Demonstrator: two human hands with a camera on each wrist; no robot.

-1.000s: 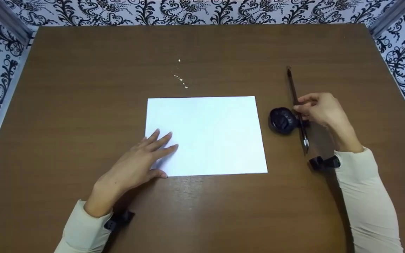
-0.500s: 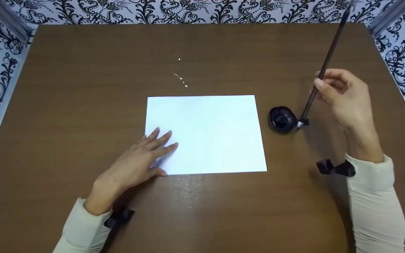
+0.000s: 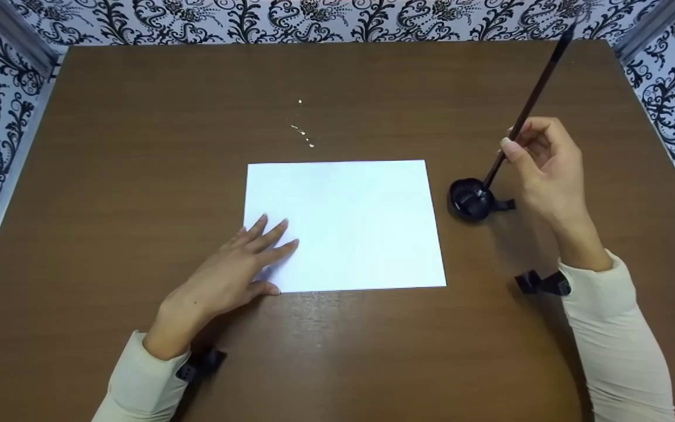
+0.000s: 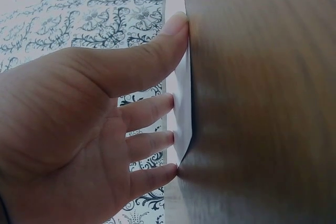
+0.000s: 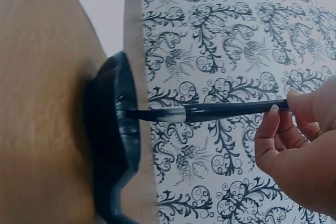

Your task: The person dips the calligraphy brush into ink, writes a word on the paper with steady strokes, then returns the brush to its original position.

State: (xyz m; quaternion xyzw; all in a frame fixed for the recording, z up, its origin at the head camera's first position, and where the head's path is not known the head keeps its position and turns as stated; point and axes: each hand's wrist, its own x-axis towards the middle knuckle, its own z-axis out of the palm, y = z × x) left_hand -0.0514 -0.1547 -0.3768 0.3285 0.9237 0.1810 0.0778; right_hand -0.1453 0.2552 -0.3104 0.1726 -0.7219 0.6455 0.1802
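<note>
A sheet of white paper (image 3: 361, 223) lies flat on the brown table. My left hand (image 3: 226, 275) rests with spread fingers on its near left corner; in the left wrist view the fingertips (image 4: 168, 137) touch the paper's edge. With thumb and fingers, my right hand (image 3: 554, 170) pinches a dark paintbrush (image 3: 534, 94) by its handle, which slants up and to the right. The brush's dark bristles (image 5: 139, 114) reach into a small black dish with a stub handle (image 3: 470, 202), right of the paper. How deep the tip goes, I cannot tell.
Several small pale flecks (image 3: 302, 132) mark the wooden table (image 3: 138, 146) beyond the paper. Black-and-white patterned wallpaper (image 3: 314, 20) surrounds the table's far and side edges. A dark device (image 3: 542, 283) sits at the right cuff, another (image 3: 201, 364) at the left.
My right hand has lifted the brush from across the dish's handle, tilted it upright and brought its bristles into the dish. My left hand stays on the paper.
</note>
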